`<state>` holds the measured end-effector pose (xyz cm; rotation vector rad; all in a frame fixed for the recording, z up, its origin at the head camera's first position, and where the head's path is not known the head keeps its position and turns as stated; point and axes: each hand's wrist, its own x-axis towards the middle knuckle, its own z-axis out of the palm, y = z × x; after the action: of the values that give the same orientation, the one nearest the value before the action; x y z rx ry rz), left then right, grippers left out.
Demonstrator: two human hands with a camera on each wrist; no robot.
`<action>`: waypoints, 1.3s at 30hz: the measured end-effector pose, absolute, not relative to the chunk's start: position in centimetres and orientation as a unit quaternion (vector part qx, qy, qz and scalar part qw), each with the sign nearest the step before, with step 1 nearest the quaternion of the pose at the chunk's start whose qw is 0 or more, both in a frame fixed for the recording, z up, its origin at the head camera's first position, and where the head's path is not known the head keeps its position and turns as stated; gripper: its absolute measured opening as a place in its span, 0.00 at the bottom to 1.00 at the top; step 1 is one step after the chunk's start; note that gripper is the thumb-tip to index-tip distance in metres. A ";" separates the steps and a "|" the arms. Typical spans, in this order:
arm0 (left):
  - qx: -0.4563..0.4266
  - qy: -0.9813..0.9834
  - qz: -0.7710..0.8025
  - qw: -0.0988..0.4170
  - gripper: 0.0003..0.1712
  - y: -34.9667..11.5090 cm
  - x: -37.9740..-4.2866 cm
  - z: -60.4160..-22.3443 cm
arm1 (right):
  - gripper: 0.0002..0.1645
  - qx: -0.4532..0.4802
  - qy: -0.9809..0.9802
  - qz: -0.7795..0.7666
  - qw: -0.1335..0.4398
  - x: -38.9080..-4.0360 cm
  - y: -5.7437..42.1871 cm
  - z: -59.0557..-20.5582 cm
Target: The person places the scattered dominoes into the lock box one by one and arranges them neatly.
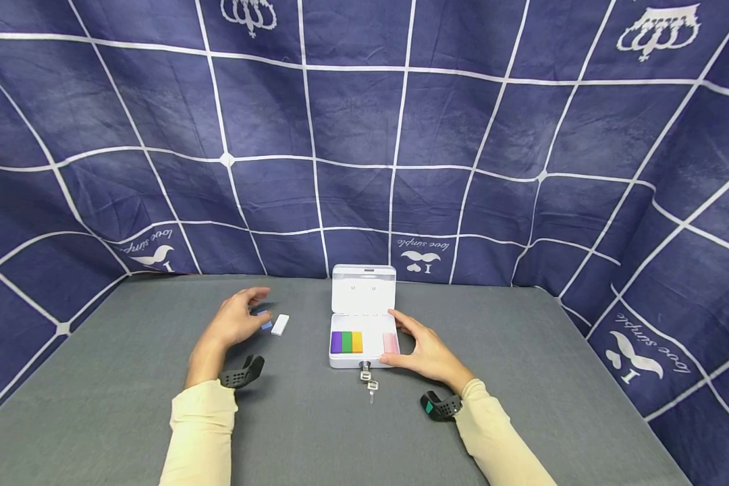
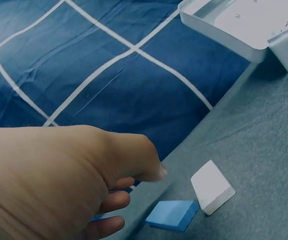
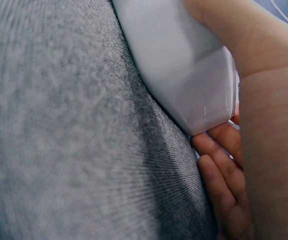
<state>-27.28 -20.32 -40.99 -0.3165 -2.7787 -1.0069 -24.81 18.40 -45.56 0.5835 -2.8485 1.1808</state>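
A left hand (image 1: pixel 232 321), thumb and fingers apart, is hovering beside a blue block (image 2: pixel 170 214) while the right hand (image 1: pixel 431 352) is gripping an open white box (image 1: pixel 373 335)

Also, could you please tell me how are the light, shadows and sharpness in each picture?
Head: the white box looks very bright, its lid almost without shading; left wrist: bluish tint, blue block and white block quite clear-edged; right wrist: grey cloth looks soft and grainy, with a dark shadow beside the right hand.
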 end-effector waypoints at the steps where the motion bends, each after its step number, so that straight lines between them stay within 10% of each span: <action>1: -0.107 -0.932 -0.337 0.084 0.30 -20.5 -27.2 -41.0 | 0.56 0.185 -0.908 0.375 0.001 -24.8 18.4 -45.6; 39: -0.078 -0.949 -0.303 0.041 0.30 -21.2 -27.2 -42.2 | 0.56 0.184 -0.909 0.375 0.003 -24.8 18.4 -45.6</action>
<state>-27.17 -21.19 -42.19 -0.2373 -2.9058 -0.9278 -24.83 18.37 -45.63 0.5760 -2.8488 1.1765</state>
